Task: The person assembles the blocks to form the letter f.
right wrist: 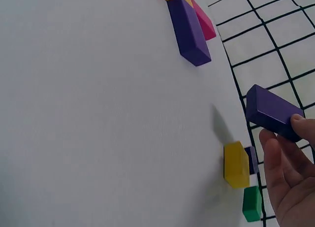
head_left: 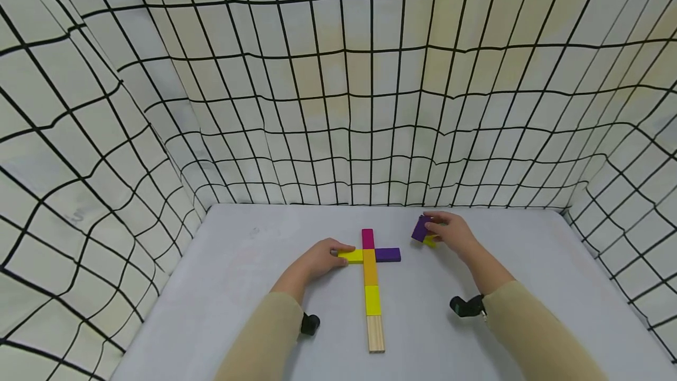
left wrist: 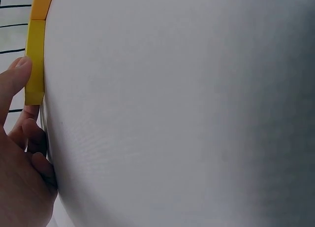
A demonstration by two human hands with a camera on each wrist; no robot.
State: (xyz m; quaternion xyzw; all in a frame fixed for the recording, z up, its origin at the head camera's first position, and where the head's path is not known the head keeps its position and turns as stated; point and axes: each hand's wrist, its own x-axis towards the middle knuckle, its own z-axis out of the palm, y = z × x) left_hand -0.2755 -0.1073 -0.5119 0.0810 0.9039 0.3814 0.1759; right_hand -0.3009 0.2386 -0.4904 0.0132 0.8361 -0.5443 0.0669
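On the white table lies a flat cross of wooden blocks: pink [head_left: 367, 239] at the far end, then orange [head_left: 371, 267], yellow [head_left: 372, 300] and plain wood [head_left: 375, 334] toward the near side. A purple block [head_left: 388, 254] forms its right arm and a yellow block [head_left: 355, 256] its left arm. My left hand [head_left: 317, 260] pinches the outer end of that left-arm block between thumb and finger. Off to the right, my right hand [head_left: 448, 231] holds another purple block [right wrist: 273, 111] by one end, raised over the table with its shadow below.
Near the right hand, a loose yellow block [right wrist: 236, 165], a green block [right wrist: 252, 204] and a further purple block [right wrist: 252, 159] lie on the table. Black netting [head_left: 344, 99] over white sheeting rises behind the far edge and at both sides.
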